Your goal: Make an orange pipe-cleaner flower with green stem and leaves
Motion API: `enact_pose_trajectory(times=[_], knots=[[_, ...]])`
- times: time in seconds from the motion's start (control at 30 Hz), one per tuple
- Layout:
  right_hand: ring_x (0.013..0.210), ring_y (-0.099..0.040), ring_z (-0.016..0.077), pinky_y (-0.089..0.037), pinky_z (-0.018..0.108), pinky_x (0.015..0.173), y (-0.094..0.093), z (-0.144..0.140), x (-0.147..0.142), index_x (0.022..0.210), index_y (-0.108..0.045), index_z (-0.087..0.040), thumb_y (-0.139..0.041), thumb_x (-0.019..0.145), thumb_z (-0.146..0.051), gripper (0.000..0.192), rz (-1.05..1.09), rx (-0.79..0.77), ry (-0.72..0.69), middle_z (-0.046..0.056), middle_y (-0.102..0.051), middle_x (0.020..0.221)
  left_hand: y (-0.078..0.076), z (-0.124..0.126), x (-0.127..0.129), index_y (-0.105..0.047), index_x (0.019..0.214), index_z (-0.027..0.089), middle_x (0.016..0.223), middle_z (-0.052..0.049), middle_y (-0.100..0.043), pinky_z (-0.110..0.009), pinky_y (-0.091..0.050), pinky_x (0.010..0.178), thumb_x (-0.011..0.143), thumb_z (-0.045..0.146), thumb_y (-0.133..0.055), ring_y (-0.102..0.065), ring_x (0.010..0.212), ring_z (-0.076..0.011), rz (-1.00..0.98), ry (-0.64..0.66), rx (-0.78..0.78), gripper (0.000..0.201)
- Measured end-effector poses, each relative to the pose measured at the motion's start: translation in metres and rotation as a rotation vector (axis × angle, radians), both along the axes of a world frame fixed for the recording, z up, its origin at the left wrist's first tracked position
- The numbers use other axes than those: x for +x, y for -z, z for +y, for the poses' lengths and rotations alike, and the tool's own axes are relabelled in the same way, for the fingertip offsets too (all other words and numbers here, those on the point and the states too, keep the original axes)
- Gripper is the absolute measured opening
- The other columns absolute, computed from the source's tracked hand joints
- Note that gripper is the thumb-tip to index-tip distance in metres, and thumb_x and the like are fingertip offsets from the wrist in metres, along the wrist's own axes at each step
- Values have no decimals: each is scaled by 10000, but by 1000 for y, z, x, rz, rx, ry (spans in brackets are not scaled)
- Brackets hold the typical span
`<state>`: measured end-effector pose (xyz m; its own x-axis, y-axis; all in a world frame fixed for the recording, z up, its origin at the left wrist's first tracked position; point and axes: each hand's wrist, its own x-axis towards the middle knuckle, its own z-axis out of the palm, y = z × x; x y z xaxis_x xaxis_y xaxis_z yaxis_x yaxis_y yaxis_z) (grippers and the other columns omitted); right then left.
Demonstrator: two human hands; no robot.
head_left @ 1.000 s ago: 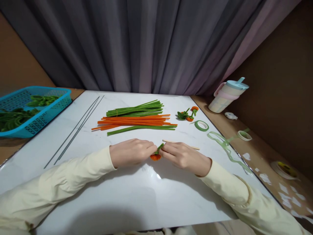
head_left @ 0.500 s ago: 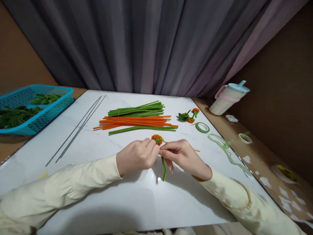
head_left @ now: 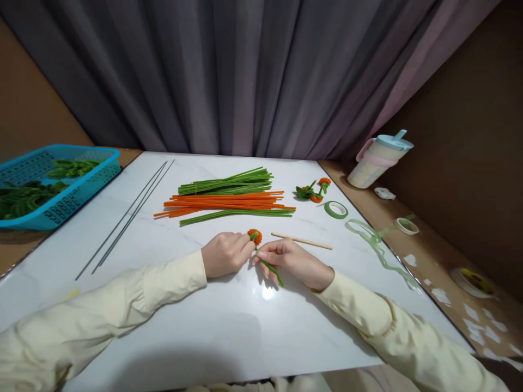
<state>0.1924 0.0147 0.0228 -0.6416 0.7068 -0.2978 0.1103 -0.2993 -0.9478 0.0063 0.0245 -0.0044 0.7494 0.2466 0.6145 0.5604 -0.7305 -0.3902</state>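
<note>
My left hand (head_left: 229,252) is closed on an orange pipe-cleaner flower (head_left: 255,236) with a bit of green at its middle. Pinched between the fingers of my right hand (head_left: 288,259) is a green pipe cleaner (head_left: 273,274), whose free end points down toward me. It runs up toward the underside of the flower; the join is partly covered by my fingers. Just beyond my right hand a thin wooden stick (head_left: 302,240) lies on the white table. Bundles of green pipe cleaners (head_left: 229,182) and orange pipe cleaners (head_left: 224,201) lie farther back.
A blue basket (head_left: 57,209) of green pieces stands at left, near several thin dark wires (head_left: 126,223). At right are small finished flowers (head_left: 316,197), green tape (head_left: 335,210), a loose translucent green strip (head_left: 384,256), a tumbler (head_left: 378,160) and paper scraps (head_left: 474,326).
The wooden stick has left my fingers and lies on the table. Both hands have shifted slightly, and my right hand now pinches the green pipe cleaner below the flower.
</note>
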Motion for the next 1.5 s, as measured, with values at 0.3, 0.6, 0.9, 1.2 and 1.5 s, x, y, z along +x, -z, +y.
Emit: enact_pose_trajectory(times=[0.3,0.6,0.9,1.2,1.5], knots=[[289,-367,36,-275,148,272,8,-3,0,686,-579,-100,-648,732,-311,226,82,-201,-2,-47,-494,416,2,-3,5,-413,584,188,512,8,-435,-290,-259,420,836,140,-394,-407,436,-137,-38,26,-46,258],[412,-540,75,-473,193,432,3,-2,-3,639,-599,-66,-669,732,-351,309,83,-177,-26,31,-614,541,0,9,-3,-464,615,172,528,3,-491,-277,-281,441,819,172,-405,-454,432,-122,-45,-52,-158,212],[245,-322,9,-270,150,242,9,0,2,707,-615,-61,-664,731,-363,307,67,-164,-87,-28,-559,473,2,7,1,-461,618,170,529,3,-491,-276,-283,443,817,173,-410,-458,430,-128,-57,-59,-168,205],[473,-611,122,-539,238,459,12,4,-4,754,-532,-108,-526,808,-531,427,151,-189,77,55,-634,620,0,10,-3,-476,645,166,565,2,-530,-228,-343,453,846,138,-381,-479,452,-105,-147,33,-235,224],[485,-593,126,-498,212,365,12,6,-6,778,-515,-145,-651,692,-525,413,91,46,278,5,-595,602,3,9,-6,-549,879,138,788,-75,-666,-225,-462,537,856,111,-381,-623,638,-129,-191,201,-180,172]])
